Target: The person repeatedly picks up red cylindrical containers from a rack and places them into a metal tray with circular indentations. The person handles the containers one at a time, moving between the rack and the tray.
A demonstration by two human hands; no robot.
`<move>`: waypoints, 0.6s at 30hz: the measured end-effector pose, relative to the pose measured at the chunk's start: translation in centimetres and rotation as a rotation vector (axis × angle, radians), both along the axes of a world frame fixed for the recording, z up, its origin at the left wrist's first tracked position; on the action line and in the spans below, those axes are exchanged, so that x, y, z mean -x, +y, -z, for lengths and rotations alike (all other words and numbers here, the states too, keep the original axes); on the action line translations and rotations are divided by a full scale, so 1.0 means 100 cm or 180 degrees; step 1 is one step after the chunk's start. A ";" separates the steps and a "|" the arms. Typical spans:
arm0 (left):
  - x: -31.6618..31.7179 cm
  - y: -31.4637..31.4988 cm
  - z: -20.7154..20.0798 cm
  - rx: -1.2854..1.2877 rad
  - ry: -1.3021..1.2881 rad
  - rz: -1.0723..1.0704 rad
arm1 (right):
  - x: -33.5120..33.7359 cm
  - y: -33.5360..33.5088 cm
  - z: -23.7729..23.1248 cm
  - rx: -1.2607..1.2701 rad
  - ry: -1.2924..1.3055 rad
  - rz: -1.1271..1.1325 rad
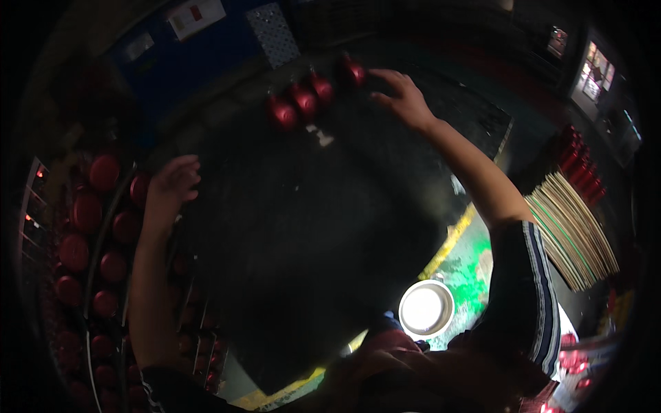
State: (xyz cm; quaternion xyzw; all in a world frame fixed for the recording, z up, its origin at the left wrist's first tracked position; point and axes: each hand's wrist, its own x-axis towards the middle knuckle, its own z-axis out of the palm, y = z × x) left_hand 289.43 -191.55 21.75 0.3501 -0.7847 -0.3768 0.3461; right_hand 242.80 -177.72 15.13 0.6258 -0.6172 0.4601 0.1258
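My right hand [405, 102] reaches over the far side of a dark tabletop [289, 227], thumb and forefinger apart. Its fingertips are beside a shiny red rounded piece with a thin stem on top [352, 71]; whether they touch it is unclear. Left of that piece, three similar red pieces [303, 98] stand close together in a row. At the table's left edge my left hand [175, 184] is raised, blurred, with its fingers loosely bent and apart and nothing visible in it. Close by it is a red round-ended piece [140, 190] among the racked ones.
Racks with many red round-ended pieces [74, 252] line the left side. A small light scrap [321, 135] lies on the table. By my body is a round metal container [427, 310] with a bright inside. Stacked thin boards [575, 230] and more red pieces [580, 162] stand right.
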 end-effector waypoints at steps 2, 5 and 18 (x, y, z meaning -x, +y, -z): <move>0.050 -0.042 0.000 0.0155 -0.0099 -0.0168 | 0.041 -0.069 -0.012 -0.0116 -0.0132 0.0437; 0.131 -0.113 0.009 0.0107 -0.0223 -0.0089 | 0.090 -0.155 -0.012 0.0023 0.0120 0.0828; 0.297 -0.240 0.069 0.0003 0.0277 -0.0154 | 0.199 -0.301 0.012 -0.0717 0.0310 -0.0349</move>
